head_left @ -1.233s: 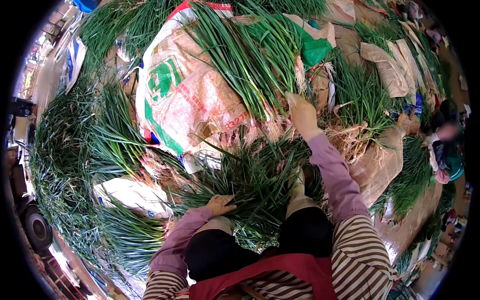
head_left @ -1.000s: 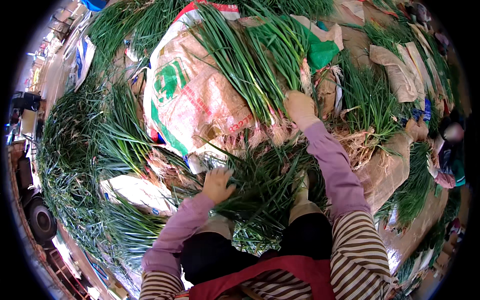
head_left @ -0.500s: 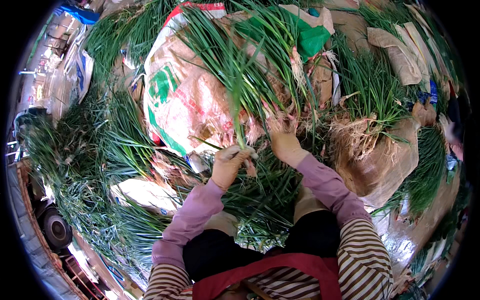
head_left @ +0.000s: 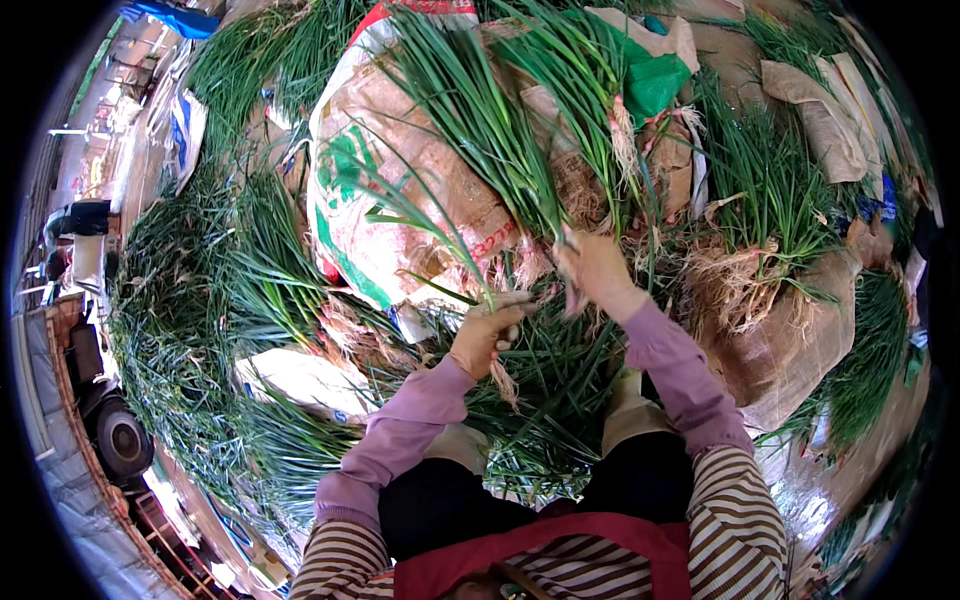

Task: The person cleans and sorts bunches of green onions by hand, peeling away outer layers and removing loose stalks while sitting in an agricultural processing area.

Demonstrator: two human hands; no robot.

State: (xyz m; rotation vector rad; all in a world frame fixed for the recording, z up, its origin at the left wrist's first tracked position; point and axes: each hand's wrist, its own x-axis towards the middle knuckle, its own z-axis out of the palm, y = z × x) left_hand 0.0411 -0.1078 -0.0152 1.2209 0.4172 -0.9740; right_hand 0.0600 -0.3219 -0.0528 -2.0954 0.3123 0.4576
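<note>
A single green onion (head_left: 448,240) is in my left hand (head_left: 487,335), its leaves pointing up and its pale roots hanging below my closed fingers. To the right, my right hand (head_left: 597,272) is closed at the lower end of the onion pile, around a green onion whose reddish base (head_left: 573,302) shows beneath the fingers. That pile of green onions (head_left: 480,125) lies slantwise over a stuffed woven sack (head_left: 350,240), with the leaves toward the far side. Another bunch of green onions (head_left: 575,95) lies beside it, roots toward me.
At right, a rooted bunch (head_left: 745,280) rests on a brown sack (head_left: 800,330). Green onions (head_left: 270,270) lie at left, above a white sack (head_left: 305,382). Loose leaves (head_left: 540,410) cover the ground between my legs. A wheel (head_left: 125,437) stands at the left edge.
The onion in my left hand now leans to the left. My right hand has shifted slightly, and a reddish onion base now shows under it. The whole view has shifted a little.
</note>
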